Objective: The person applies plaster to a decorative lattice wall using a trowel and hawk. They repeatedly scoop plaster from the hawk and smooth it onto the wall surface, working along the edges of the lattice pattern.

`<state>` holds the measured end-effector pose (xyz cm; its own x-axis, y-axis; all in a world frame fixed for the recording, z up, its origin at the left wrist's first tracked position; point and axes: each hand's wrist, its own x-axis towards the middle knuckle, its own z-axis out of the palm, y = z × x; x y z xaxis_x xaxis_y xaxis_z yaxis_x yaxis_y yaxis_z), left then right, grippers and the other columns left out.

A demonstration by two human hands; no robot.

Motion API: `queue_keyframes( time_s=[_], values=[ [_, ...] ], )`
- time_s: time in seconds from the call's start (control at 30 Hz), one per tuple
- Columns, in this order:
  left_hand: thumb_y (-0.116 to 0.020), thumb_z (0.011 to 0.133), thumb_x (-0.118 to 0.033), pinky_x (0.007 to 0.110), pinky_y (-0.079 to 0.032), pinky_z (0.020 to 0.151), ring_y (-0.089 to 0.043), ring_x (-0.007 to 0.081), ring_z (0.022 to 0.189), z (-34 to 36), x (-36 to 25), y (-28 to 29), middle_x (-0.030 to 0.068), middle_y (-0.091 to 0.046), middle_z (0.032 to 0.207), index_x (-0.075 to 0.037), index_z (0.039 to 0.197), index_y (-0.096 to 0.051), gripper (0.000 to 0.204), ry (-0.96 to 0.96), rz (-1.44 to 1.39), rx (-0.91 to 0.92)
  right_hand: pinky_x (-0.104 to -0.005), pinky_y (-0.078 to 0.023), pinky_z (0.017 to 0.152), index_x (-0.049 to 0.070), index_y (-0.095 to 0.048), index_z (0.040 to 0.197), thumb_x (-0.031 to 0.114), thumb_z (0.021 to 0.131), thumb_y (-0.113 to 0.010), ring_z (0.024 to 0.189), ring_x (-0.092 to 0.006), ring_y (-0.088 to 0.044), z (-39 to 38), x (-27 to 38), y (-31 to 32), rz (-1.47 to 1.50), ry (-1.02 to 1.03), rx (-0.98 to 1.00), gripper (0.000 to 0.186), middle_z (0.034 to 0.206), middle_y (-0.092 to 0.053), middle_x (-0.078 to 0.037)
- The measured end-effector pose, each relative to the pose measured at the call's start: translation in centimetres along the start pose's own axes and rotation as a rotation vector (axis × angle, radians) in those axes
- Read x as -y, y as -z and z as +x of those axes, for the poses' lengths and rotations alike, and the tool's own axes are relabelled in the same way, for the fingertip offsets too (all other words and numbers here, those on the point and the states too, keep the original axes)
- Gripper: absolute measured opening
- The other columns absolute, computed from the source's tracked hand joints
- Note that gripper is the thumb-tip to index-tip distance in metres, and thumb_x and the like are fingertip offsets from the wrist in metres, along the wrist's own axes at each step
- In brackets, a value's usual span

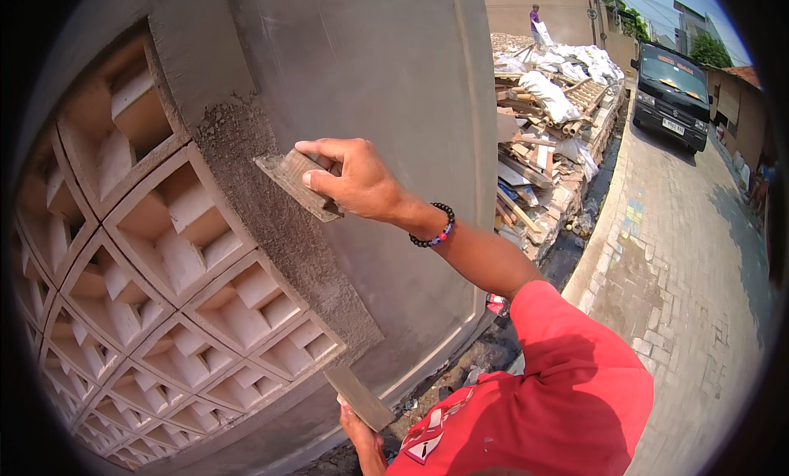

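My right hand (353, 176) pinches a small, flat plastering float (289, 179) caked with grey cement. The float's face is against the strip of rough wet mortar (246, 160) that borders the pierced blocks. Low in the picture my left hand (358, 433) is closed on the lower end of a flat rectangular board (359, 398), grey-brown with cement. Some of its fingers are hidden behind the board. Smooth grey render covers the wall (394, 106) to the right of the rough strip.
Pale pierced ventilation blocks (177, 221) fill the wall's left side. Beyond the wall's edge lies a heap of rubble, boards and white sacks (551, 98), with a person (535, 18) standing behind it. A dark vehicle (672, 94) stands on the paved lane (682, 254).
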<state>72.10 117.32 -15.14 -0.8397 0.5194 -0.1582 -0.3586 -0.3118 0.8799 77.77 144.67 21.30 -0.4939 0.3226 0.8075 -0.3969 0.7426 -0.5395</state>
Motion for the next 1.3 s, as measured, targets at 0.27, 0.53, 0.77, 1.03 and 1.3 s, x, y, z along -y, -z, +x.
queue_keyframes(
  time_s=[0.27, 0.53, 0.77, 1.03, 1.3],
  values=[
    [-0.046, 0.098, -0.04, 0.033, -0.05, 0.073, -0.059, 0.0169, 0.083, -0.9, -0.2, -0.1, 0.0057, -0.061, 0.097, -0.004, 0.119, -0.053, 0.042, -0.008, -0.038, 0.067, -0.0244, -0.054, 0.064, -0.008, -0.047, 0.128, 0.008, 0.086, -0.062, 0.081, -0.0117, -0.061, 3.1, 1.4, 3.9, 0.734, -0.24, 0.091, 0.047, 0.098, -0.063, -0.012],
    [-0.046, 0.099, -0.035, 0.031, -0.048, 0.075, -0.057, 0.0143, 0.085, -0.8, 1.2, 0.6, 0.0057, -0.062, 0.095, -0.003, 0.114, -0.056, 0.038, -0.023, -0.065, -0.064, -0.0284, -0.042, 0.052, 0.003, -0.061, 0.074, 0.014, 0.086, -0.06, 0.054, -0.0132, -0.048, 16.7, 13.9, 0.7, -0.176, 0.614, -0.159, 0.016, 0.06, -0.053, -0.001],
    [-0.045, 0.099, -0.034, 0.031, -0.048, 0.076, -0.058, 0.0141, 0.085, -0.1, 1.7, -0.7, 0.0059, -0.062, 0.096, -0.002, 0.113, -0.056, 0.037, -0.006, -0.126, -0.005, -0.0439, -0.045, 0.057, 0.002, -0.063, 0.08, 0.009, 0.085, -0.052, 0.062, -0.0342, -0.059, 32.4, 12.2, 1.7, -0.988, 1.257, -0.564, 0.014, 0.068, -0.061, -0.016],
    [-0.044, 0.1, -0.034, 0.032, -0.047, 0.079, -0.057, 0.0143, 0.089, -0.5, 1.1, 1.5, 0.0053, -0.062, 0.098, -0.003, 0.115, -0.056, 0.036, 0.015, -0.118, -0.077, -0.0354, -0.056, 0.058, -0.004, -0.058, 0.114, 0.007, 0.075, -0.059, 0.063, -0.0269, -0.063, 13.5, 5.7, -6.0, -0.843, 0.764, -0.287, 0.041, 0.077, -0.057, -0.014],
    [-0.043, 0.1, -0.035, 0.032, -0.049, 0.076, -0.058, 0.0157, 0.087, -0.7, 0.4, 1.9, 0.0062, -0.061, 0.098, -0.002, 0.119, -0.053, 0.04, -0.007, -0.097, -0.086, -0.0357, -0.05, 0.054, -0.002, -0.057, 0.119, 0.005, 0.077, -0.058, 0.058, -0.0229, -0.056, 6.5, 3.9, -2.6, -0.672, 0.656, -0.216, 0.042, 0.076, -0.055, -0.012]
  ],
)
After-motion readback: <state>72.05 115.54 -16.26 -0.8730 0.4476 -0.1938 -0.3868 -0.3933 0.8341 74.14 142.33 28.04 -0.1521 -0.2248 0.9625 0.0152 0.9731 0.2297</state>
